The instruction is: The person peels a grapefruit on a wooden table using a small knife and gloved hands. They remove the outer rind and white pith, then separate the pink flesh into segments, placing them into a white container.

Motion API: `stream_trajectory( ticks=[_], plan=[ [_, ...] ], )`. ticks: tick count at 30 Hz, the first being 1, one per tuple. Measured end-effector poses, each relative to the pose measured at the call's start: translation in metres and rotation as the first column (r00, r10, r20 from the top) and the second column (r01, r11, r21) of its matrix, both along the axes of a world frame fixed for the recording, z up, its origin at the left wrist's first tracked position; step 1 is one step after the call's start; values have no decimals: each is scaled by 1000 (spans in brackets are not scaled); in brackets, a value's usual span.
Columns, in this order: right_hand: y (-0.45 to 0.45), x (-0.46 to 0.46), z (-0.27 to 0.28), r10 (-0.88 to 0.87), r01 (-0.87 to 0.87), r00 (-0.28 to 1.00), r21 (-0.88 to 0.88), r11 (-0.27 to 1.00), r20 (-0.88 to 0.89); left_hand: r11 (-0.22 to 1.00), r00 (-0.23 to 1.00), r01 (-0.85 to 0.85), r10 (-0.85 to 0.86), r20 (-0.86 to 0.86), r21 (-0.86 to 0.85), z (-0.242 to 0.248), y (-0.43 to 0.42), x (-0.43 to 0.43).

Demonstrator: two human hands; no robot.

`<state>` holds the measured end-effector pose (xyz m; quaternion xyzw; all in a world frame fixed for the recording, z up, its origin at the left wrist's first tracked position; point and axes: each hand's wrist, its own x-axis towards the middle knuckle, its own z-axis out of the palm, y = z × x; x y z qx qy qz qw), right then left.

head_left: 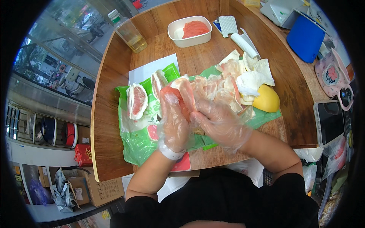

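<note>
Both hands wear clear plastic gloves. My left hand holds a red pomelo segment, its thumb lying along the flesh. My right hand pinches the pale membrane on the segment's right side, which stands partly away from the red flesh. Two segments still in white membrane, one at the left and one behind it, lie on a green printed plastic bag. Right of the segment is a heap of stripped membranes and white rind pieces. A yellow pomelo peel lies at the heap's right end.
At the back, a white container holds peeled red flesh. A bottle of yellowish liquid stands back left, near the desk's raised wooden edge. A white roll lies back right. A phone and pink mug are at the far right.
</note>
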<state>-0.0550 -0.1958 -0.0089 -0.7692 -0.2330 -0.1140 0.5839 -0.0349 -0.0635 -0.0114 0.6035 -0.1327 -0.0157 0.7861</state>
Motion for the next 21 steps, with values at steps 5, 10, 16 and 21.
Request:
stream_trajectory(
  ticks=[5, 10, 16, 21],
  plan=[
    [2, -3, 2, 13, -14, 1000, -178, 984, -4, 997, 986, -21, 34, -165, 79, -1, 3, 1],
    [-7, -1, 8, 225, -204, 947, 112, 973, -228, 977, 967, -75, 22, -255, -198, 7, 4, 4],
    [-24, 13, 10, 46, -26, 915, 56, 998, -401, 938, 963, -136, 50, -264, -318, 9, 6, 12],
    [-34, 21, 8, 81, -67, 928, 52, 996, -364, 980, 946, -130, 77, -314, -150, 5, 13, 11]
  ],
)
